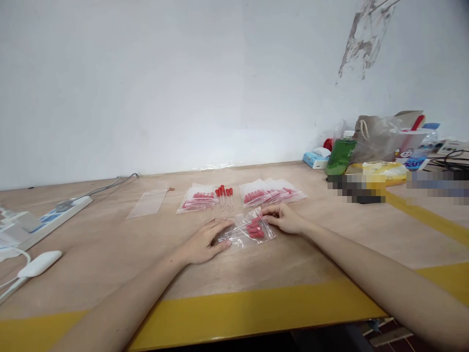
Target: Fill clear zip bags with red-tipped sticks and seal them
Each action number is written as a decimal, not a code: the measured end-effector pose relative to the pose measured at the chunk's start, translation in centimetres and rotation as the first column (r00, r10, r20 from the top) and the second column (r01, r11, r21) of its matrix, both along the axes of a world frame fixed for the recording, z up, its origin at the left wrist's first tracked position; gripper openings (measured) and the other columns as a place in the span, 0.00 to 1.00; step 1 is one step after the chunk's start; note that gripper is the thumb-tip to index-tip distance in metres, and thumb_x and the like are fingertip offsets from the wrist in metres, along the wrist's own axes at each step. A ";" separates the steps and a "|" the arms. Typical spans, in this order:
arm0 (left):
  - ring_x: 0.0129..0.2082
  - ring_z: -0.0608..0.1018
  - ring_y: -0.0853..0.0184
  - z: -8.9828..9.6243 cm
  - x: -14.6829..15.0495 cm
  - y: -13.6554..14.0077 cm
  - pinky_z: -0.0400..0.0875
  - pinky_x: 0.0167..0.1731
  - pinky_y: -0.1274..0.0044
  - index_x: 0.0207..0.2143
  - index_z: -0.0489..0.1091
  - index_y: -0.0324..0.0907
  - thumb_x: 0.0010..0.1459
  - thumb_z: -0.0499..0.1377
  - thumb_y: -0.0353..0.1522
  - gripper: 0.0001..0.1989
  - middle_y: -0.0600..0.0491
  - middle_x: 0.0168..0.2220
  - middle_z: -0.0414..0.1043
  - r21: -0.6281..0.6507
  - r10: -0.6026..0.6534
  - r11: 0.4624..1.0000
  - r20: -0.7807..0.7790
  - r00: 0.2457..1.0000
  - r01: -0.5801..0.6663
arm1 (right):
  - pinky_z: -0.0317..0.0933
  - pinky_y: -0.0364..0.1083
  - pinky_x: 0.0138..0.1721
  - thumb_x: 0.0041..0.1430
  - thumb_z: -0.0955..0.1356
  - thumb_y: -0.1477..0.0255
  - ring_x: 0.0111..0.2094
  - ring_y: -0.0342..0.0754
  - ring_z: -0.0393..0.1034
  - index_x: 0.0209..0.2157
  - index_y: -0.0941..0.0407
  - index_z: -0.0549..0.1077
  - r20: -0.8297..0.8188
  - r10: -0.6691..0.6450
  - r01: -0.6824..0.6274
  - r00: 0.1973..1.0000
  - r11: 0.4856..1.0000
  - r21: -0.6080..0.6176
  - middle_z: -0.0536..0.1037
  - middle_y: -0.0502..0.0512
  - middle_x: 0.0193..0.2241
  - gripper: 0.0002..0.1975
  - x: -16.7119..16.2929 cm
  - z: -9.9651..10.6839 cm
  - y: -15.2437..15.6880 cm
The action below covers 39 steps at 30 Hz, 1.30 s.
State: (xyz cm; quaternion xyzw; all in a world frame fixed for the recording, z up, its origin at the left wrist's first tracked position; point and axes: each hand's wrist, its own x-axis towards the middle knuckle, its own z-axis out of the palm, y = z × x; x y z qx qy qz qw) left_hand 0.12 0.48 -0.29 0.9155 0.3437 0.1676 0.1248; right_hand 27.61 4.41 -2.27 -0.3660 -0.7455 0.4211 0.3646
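In front of me lies a small clear plastic bag [240,238] holding several red-headed pieces with thin metal legs, which look like LEDs. My left hand [205,243] rests at the bag's left end, thumb and fingers stretched out and apart, touching the plastic. At the upper right edge, my right hand [286,218] pinches the bag between thumb and fingers. Just beyond it, several loose red LEDs [224,191] lie with their legs towards me. Filled bags are piled to their left [198,198] and in a wider pile of bags [271,192] to their right.
Flat clear bags [147,203] lie at the left. A power strip [47,222] with plugs and a white cable connector [40,264] sit farther left. At the back right stand a green bottle [340,154], a tissue pack [315,159] and a cup. Yellow tape [256,310] runs along the table's front edge.
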 end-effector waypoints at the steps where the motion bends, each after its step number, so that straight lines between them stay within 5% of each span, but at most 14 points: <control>1: 0.54 0.62 0.61 0.0 0.0 0.0 0.56 0.54 0.66 0.57 0.53 0.46 0.60 0.50 0.40 0.23 0.50 0.56 0.58 0.000 0.001 1.000 0.001 1.000 -0.001 | 0.61 0.49 0.43 0.48 0.67 0.62 0.38 0.48 0.69 0.35 0.59 0.74 -0.013 -0.012 0.012 1.000 1.000 0.002 0.76 0.55 0.36 0.16 -0.3 -0.1 0.0; 11: 0.53 0.63 0.62 -0.2 -0.1 0.2 0.58 0.53 0.68 0.57 0.53 0.46 0.60 0.50 0.40 0.24 0.49 0.55 0.58 0.007 -0.002 1.000 0.015 1.000 0.002 | 0.61 0.42 0.26 0.47 0.66 0.63 0.26 0.45 0.69 0.26 0.60 0.72 0.026 -0.404 0.403 0.914 0.915 0.024 0.76 0.55 0.25 0.13 -1.5 -2.0 1.2; 19: 0.55 0.61 0.62 -0.5 -0.2 0.3 0.57 0.54 0.67 0.57 0.53 0.46 0.60 0.49 0.40 0.23 0.50 0.55 0.58 0.014 -0.009 1.000 0.009 1.000 0.009 | 0.61 0.43 0.34 0.47 0.63 0.71 0.30 0.44 0.68 0.30 0.60 0.74 0.122 -0.036 0.025 0.992 0.996 0.088 0.77 0.52 0.29 0.11 -0.6 -0.8 0.6; 27: 0.56 0.60 0.62 -0.5 -0.2 0.4 0.55 0.55 0.66 0.53 0.59 0.46 0.60 0.50 0.40 0.19 0.50 0.56 0.58 0.000 -0.018 1.000 -0.004 1.000 0.018 | 0.60 0.40 0.33 0.44 0.62 0.76 0.29 0.42 0.68 0.27 0.59 0.75 0.352 0.063 -0.080 0.934 0.996 0.035 0.76 0.50 0.27 0.11 1.7 1.2 0.4; 31: 0.54 0.63 0.62 -0.1 0.0 0.1 0.59 0.52 0.68 0.45 0.61 0.43 0.59 0.51 0.39 0.14 0.49 0.55 0.60 -0.037 -0.022 0.999 0.067 0.997 0.024 | 0.60 0.40 0.31 0.43 0.63 0.77 0.29 0.43 0.68 0.28 0.59 0.75 0.381 -0.135 0.095 0.915 0.988 0.121 0.77 0.51 0.27 0.11 1.7 2.3 1.0; 35: 0.53 0.65 0.62 0.2 0.1 -0.1 0.60 0.51 0.67 0.42 0.61 0.42 0.59 0.51 0.39 0.12 0.47 0.54 0.60 -0.059 -0.023 0.998 0.090 0.996 0.028 | 0.60 0.40 0.30 0.45 0.63 0.77 0.29 0.43 0.69 0.28 0.59 0.75 0.334 -0.421 0.345 0.843 0.901 0.265 0.77 0.52 0.27 0.09 -1.1 4.1 2.4; 39: 0.55 0.61 0.61 0.2 0.0 0.0 0.56 0.54 0.66 0.50 0.61 0.45 0.60 0.49 0.39 0.17 0.49 0.56 0.58 -0.045 -0.031 0.998 0.024 0.999 0.032 | 0.61 0.39 0.33 0.46 0.65 0.76 0.32 0.45 0.70 0.30 0.58 0.75 0.466 -0.451 0.372 0.761 0.892 0.256 0.77 0.54 0.30 0.09 -6.1 5.3 5.1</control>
